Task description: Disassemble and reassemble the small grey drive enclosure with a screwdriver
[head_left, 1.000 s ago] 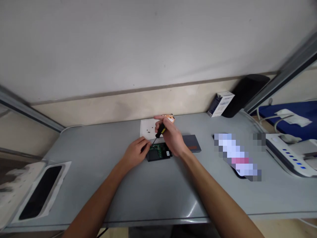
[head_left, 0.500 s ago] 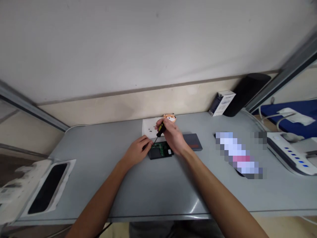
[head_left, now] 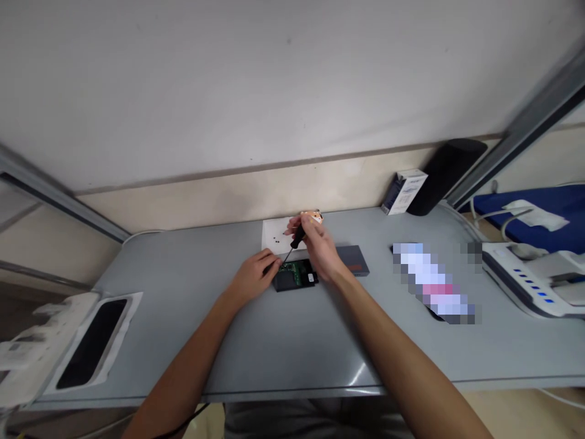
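- While the right hand (head_left: 321, 251) holds a screwdriver (head_left: 297, 239) in curled fingers, its thin tip points down at the green board (head_left: 298, 274).
- By the board's far left corner is the left hand (head_left: 252, 277), fingers bent (I can't tell if they pinch anything).
- The board lies flat on the gray table (head_left: 183, 268), just in front of white paper (head_left: 269, 228) with little black bits (head_left: 276, 241).
- Near the right wrist is a flat gray box (head_left: 355, 258).
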A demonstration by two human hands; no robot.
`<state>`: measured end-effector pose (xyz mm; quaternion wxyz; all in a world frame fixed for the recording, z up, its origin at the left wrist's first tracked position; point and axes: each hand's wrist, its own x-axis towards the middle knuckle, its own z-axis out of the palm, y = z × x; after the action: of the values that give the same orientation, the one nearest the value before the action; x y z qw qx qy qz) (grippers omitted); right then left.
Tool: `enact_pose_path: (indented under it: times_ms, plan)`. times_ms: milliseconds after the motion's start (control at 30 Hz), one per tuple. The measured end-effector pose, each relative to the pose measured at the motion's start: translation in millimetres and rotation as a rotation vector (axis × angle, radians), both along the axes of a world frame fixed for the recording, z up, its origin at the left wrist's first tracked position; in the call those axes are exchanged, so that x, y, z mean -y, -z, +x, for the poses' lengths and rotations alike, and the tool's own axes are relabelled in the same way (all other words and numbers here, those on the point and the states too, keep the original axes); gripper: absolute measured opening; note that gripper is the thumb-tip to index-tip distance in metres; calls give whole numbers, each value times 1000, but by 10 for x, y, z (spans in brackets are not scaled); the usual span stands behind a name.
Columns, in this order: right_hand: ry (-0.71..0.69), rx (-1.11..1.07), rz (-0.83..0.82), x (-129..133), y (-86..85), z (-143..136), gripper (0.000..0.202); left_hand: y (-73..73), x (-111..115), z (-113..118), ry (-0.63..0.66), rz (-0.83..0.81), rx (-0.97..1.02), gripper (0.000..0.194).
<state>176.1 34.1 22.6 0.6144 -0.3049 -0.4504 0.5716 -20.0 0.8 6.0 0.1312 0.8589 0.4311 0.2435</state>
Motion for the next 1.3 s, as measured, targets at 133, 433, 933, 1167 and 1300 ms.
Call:
enact_pose_path:
  times_ms: [133,433,933,1167,1300]
  plan:
    - [122,98,36,-27,19,35,53,1,-15,-5,2,8,-26,38]
    - [133,229,150,38,-10,-25,47,-3,20,-40,39,66,-55,40]
    - [424,399,325,128,-168,94,25,-32,79,-14,3,37,-94,38]
    - [233,1202,538,368,-378,917,22,-196,147,-127,-19,-360,31,74]
    - [18,1661,499,470,-191,1303,50,-228,155,-169,-44,-485,10,93]
